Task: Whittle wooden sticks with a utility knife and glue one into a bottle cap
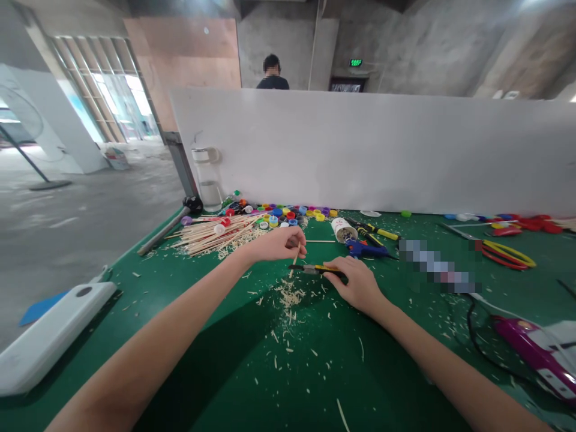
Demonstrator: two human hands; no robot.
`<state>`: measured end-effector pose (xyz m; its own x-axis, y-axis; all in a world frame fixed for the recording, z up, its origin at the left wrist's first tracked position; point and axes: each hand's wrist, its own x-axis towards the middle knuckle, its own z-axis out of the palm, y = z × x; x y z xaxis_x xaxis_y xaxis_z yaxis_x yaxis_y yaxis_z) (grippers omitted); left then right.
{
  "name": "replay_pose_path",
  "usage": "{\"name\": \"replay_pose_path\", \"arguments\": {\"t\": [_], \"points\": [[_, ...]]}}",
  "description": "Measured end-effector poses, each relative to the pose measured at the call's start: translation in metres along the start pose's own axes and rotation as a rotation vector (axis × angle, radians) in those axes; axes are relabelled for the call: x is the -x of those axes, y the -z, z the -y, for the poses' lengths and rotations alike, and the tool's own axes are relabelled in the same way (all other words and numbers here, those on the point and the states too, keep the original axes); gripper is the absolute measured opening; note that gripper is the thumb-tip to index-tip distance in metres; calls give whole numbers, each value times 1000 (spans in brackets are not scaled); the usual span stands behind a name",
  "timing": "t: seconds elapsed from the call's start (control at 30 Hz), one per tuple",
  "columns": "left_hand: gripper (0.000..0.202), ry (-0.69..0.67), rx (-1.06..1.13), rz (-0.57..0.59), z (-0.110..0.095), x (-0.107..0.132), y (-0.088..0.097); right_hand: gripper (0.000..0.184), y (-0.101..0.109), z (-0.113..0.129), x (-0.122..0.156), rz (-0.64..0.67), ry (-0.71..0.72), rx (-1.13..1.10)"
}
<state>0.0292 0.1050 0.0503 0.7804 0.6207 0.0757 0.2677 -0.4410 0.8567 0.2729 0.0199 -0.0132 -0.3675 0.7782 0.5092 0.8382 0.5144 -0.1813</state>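
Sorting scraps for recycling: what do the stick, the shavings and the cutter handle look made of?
Stick in the left hand: pale, matte, probably bamboo or wood. Shavings: same pale splinters, likely the same. Cutter handle in the right hand: yellow and black, smooth-looking, likely plastic.

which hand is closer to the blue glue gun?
Right. The right hand, gripping a knife, sits just short of the glue gun; the left hand, holding a stick, is farther left.

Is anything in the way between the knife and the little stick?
No, nothing visible does. The knife in the right hand meets the stick held by the left hand, above the wood shavings.
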Motion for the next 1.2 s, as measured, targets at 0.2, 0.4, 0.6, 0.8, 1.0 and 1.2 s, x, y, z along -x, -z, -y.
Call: {"name": "replay_pose_path", "arguments": {"t": [0.2, 0.4, 0.6, 0.8, 1.0, 1.2], "points": [[18, 7, 103, 44, -1, -1, -1, 13, 0, 4, 1, 38, 34, 6], [24, 14, 184, 46, 4, -3, 0, 20, 0, 7, 1, 10, 25, 33], [20, 10, 86, 25, -6, 2, 6, 18, -1, 9, 1, 45, 57, 44], [16, 31, 104, 14, -9, 4, 5, 19, -4, 4, -2, 18, 24, 36], [10, 1, 111, 80, -9, 4, 4, 18, -4, 8, -2, 44, 74, 62], [17, 12, 70, 28, 0, 0, 3, 23, -5, 8, 0, -16, 40, 51]]}}
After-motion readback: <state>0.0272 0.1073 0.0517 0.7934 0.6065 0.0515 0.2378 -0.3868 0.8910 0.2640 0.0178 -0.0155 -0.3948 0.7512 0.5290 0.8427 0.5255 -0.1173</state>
